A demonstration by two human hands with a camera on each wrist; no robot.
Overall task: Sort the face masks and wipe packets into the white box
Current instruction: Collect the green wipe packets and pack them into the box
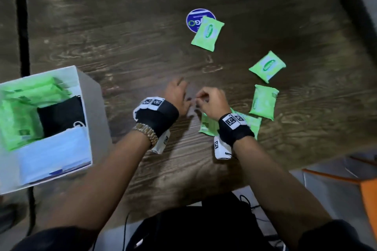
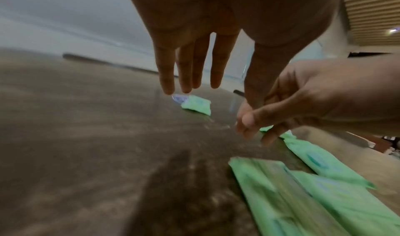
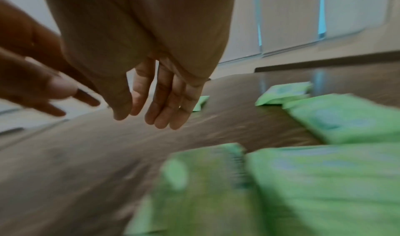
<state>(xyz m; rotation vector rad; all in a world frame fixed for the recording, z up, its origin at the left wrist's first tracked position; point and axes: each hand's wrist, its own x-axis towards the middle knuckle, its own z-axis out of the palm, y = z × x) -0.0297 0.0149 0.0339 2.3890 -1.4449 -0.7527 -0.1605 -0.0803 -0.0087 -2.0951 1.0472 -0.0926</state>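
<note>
A white box (image 1: 95,108) stands at the table's left and holds green wipe packets (image 1: 18,116), a black mask (image 1: 61,116) and blue masks (image 1: 55,149). Several more green packets lie on the dark wooden table: one far (image 1: 208,33), two at the right (image 1: 267,66) (image 1: 263,102), and two overlapping (image 1: 208,126) beneath my right wrist. My left hand (image 1: 179,96) hovers mid-table with straight fingers (image 2: 186,85), empty. My right hand (image 1: 208,100) hangs close beside it, fingers (image 3: 162,118) relaxed, holding nothing. The wrist views are blurred; the near packets (image 2: 281,197) (image 3: 324,188) lie below the hands.
A round blue sticker (image 1: 195,19) lies partly under the far packet. The table's front edge runs diagonally at lower right, with an orange chair (image 1: 367,193) beyond it. A black bag (image 1: 204,226) sits below the edge, in front of me.
</note>
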